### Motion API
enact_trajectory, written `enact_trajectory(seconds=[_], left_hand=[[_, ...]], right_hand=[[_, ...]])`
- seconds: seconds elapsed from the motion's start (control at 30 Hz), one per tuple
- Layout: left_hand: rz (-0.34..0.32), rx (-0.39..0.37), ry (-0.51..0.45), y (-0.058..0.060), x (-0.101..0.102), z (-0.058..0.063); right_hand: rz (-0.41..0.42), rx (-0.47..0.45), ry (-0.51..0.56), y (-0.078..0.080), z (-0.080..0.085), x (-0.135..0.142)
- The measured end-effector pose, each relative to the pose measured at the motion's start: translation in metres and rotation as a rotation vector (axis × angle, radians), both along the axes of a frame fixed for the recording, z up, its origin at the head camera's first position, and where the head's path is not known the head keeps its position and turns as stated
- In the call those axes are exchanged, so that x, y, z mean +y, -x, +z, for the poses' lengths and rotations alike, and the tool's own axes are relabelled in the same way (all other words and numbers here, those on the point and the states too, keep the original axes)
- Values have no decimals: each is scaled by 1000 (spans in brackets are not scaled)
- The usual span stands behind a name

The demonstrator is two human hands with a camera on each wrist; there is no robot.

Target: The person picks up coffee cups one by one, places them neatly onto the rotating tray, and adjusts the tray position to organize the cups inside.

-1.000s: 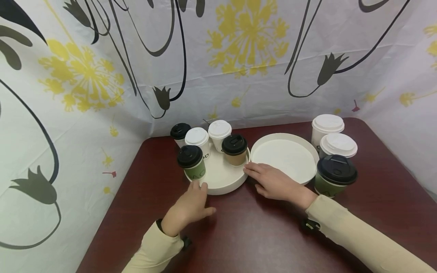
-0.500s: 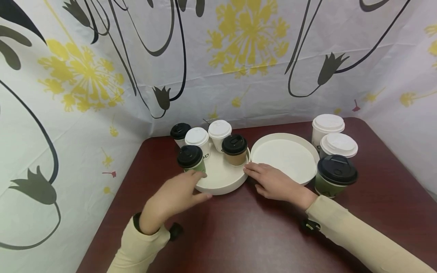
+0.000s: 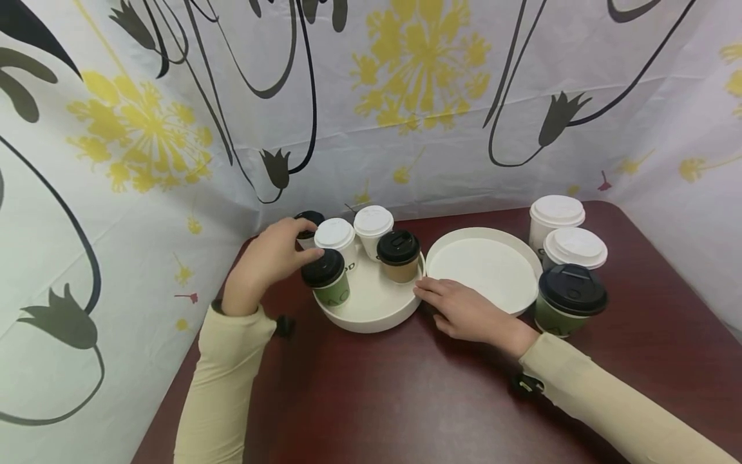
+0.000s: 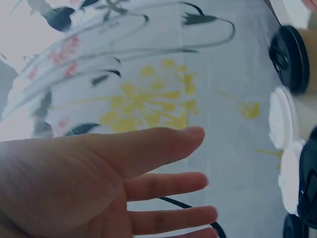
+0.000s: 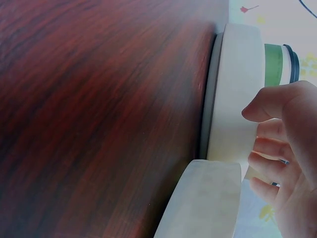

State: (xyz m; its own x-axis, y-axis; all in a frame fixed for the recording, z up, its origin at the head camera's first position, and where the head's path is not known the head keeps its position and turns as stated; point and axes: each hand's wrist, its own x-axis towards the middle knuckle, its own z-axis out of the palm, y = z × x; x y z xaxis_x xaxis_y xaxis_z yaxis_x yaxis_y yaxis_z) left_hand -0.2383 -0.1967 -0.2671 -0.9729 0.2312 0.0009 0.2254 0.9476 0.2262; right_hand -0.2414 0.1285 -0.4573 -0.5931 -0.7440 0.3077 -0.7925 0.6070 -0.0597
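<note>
My left hand [image 3: 268, 261] is at the far left, above the table, fingers extended and thumb apart. Its fingertips are by a black-lidded cup [image 3: 310, 219], partly hidden; contact cannot be told. The thumb tip is near the black lid of a green paper coffee cup [image 3: 327, 283]. In the left wrist view the palm holds nothing. My right hand [image 3: 464, 310] rests its fingertips on the right rim of a round white tray [image 3: 371, 323]. On that tray stand the green cup, two white-lidded cups [image 3: 337, 237] and a brown cup with a black lid [image 3: 399, 258].
A second round white tray [image 3: 487, 264] sits right of the first, touching or nearly so. Beyond it stand two white-lidded cups [image 3: 558, 216] and a larger green cup with a black lid [image 3: 568, 303]. Patterned cloth [image 3: 406, 161] hangs behind the dark red table [image 3: 406, 399].
My left hand has moved from the first tray's front edge, past the green cup, up and left to the back-left cup. My right hand has stayed on the rim.
</note>
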Motion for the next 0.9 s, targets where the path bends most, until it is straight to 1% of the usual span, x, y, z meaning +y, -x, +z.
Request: enact_trajectory(seconds=[0.13, 0.23, 0.57, 0.7, 0.9], left_hand=[[34, -15, 3, 25, -6, -1], [40, -20, 12, 40, -9, -2], [55, -61, 54, 85, -22, -7], [72, -89, 58, 101, -29, -17], [75, -134, 73, 118, -41, -39]], right_hand=[[-1, -4, 7, 0, 0, 0], [3, -2, 12, 1, -1, 0], [-4, 0, 12, 2, 1, 2], [-9, -8, 13, 1, 0, 2], [-5, -10, 5, 0, -1, 2]])
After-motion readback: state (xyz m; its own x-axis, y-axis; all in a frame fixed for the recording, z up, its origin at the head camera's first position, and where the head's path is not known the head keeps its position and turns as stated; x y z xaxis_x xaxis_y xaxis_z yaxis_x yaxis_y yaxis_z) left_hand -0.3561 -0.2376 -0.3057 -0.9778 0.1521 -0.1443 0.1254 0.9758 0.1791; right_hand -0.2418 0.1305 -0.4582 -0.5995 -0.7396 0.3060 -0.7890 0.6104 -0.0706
